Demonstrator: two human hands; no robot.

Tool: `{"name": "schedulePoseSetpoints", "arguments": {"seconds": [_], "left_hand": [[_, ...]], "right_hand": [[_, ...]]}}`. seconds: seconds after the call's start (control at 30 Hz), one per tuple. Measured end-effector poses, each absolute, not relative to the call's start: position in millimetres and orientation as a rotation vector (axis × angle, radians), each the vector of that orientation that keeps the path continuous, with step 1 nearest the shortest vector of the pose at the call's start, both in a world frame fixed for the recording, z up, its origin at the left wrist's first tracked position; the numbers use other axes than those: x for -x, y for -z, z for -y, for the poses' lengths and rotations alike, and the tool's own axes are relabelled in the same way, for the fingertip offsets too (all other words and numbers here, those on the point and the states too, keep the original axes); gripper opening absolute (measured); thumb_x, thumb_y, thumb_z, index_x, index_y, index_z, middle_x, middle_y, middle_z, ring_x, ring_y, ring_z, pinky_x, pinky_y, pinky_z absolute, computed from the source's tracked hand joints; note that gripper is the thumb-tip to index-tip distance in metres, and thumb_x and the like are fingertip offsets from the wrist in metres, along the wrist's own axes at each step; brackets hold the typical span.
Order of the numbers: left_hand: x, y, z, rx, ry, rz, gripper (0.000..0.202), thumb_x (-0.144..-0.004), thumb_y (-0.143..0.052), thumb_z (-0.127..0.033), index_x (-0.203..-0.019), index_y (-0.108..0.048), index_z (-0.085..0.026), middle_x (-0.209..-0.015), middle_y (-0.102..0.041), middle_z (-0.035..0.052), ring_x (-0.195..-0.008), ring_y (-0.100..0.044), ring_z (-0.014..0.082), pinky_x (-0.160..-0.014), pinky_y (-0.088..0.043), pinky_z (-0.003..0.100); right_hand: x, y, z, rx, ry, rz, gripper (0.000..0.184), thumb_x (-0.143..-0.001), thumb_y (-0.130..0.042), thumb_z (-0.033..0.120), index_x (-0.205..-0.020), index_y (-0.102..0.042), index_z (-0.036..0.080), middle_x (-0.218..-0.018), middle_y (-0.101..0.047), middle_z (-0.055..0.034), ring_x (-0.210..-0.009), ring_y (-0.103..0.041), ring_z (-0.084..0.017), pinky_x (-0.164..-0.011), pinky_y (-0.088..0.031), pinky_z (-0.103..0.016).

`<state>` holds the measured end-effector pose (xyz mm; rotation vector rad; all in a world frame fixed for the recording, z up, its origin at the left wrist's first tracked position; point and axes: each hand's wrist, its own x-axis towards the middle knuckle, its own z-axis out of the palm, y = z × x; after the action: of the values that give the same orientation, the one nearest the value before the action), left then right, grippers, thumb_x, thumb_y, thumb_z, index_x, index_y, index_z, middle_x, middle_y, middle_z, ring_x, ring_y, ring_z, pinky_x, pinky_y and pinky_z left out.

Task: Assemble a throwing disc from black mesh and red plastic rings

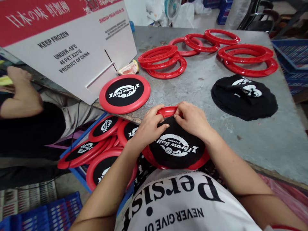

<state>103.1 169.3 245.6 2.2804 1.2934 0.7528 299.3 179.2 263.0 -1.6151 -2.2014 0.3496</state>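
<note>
Writing: the black mesh cover (176,146) reads "Throw Ball"; the carton (72,48) at 10 o'clock reads "KEEP FROZEN" and "PRODUCT OF CHINA".
Ring: the red ring (168,111) lies under the cover at 6 o'clock, on the near edge of the table (204,80).
Left hand (149,126): forearm enters from 7 o'clock; curled fingers pinch the cover's far edge.
Right hand (192,120): forearm enters from 4 o'clock; bent fingers pinch the same edge.
Around: finished disc (124,93) at 11 o'clock.

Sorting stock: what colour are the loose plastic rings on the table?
The plastic rings are red, seen best in the head view.
</note>
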Motion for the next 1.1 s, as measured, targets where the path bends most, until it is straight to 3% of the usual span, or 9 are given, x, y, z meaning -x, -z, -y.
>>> {"name": "schedulePoseSetpoints", "arguments": {"seconds": [0.13, 0.23, 0.33, 0.47, 0.8, 1.1], "left_hand": [[-100, -241, -165, -2.168, -0.887, -1.344, 0.017, -0.086, -0.063, -0.021, -0.073, -0.053, -0.020, -0.145, -0.056, 0.0112, -0.134, -0.054, 0.0253, -0.114, -0.042, 0.045], [-106, -243, -163, -2.137, -0.940, -1.422, 0.014, -0.084, -0.064, -0.018, -0.073, -0.056, -0.021, -0.136, -0.062, 0.0082, -0.125, -0.060, 0.0236, -0.109, -0.046, 0.042], [-110, -247, -163, -2.140, -0.934, -1.465, 0.012, -0.082, -0.064, -0.016, -0.075, -0.057, -0.021, -0.132, -0.064, 0.0068, -0.121, -0.062, 0.0231, -0.105, -0.048, 0.040], [-112, -248, -162, -2.117, -0.941, -1.468, 0.011, -0.084, -0.062, -0.016, -0.076, -0.057, -0.021, -0.128, -0.065, 0.0055, -0.117, -0.063, 0.0219, -0.103, -0.048, 0.038], [-112, -248, -163, -2.095, -0.959, -1.476, 0.015, -0.088, -0.057, -0.016, -0.075, -0.054, -0.021, -0.130, -0.066, 0.0044, -0.114, -0.065, 0.0213, -0.101, -0.049, 0.036], [-113, -245, -163, -2.090, -1.042, -1.459, 0.016, -0.089, -0.054, -0.013, -0.076, -0.050, -0.022, -0.126, -0.068, 0.0067, -0.117, -0.064, 0.0206, -0.103, -0.047, 0.037]], "right_hand": [[-303, -264, -178, 1.597, -0.375, 2.190, 0.006, -0.087, -0.054, 0.018, -0.084, -0.059, 0.021, -0.095, -0.068, -0.0056, -0.088, -0.060, -0.023, -0.073, -0.039, -0.034], [-304, -268, -180, 1.469, -0.347, 2.247, 0.019, -0.083, -0.053, 0.012, -0.098, -0.063, 0.020, -0.109, -0.069, -0.0083, -0.102, -0.059, -0.026, -0.084, -0.041, -0.037], [-301, -276, -183, 1.325, -0.349, 2.381, 0.022, -0.081, -0.054, 0.009, -0.097, -0.065, 0.019, -0.124, -0.065, -0.0093, -0.112, -0.056, -0.028, -0.093, -0.041, -0.038], [-296, -281, -187, 1.374, -0.386, 2.460, 0.006, -0.086, -0.059, 0.018, -0.087, -0.065, 0.020, -0.109, -0.068, -0.0080, -0.102, -0.058, -0.026, -0.089, -0.041, -0.037], [-294, -272, -186, 1.433, -0.291, 2.416, 0.009, -0.091, -0.062, 0.028, -0.085, -0.063, 0.021, -0.103, -0.068, -0.0049, -0.097, -0.059, -0.024, -0.081, -0.037, -0.036], [-291, -267, -184, 1.453, -0.194, 2.379, 0.012, -0.093, -0.058, 0.025, -0.082, -0.061, 0.021, -0.102, -0.069, -0.0045, -0.093, -0.059, -0.023, -0.077, -0.033, -0.036]]}}
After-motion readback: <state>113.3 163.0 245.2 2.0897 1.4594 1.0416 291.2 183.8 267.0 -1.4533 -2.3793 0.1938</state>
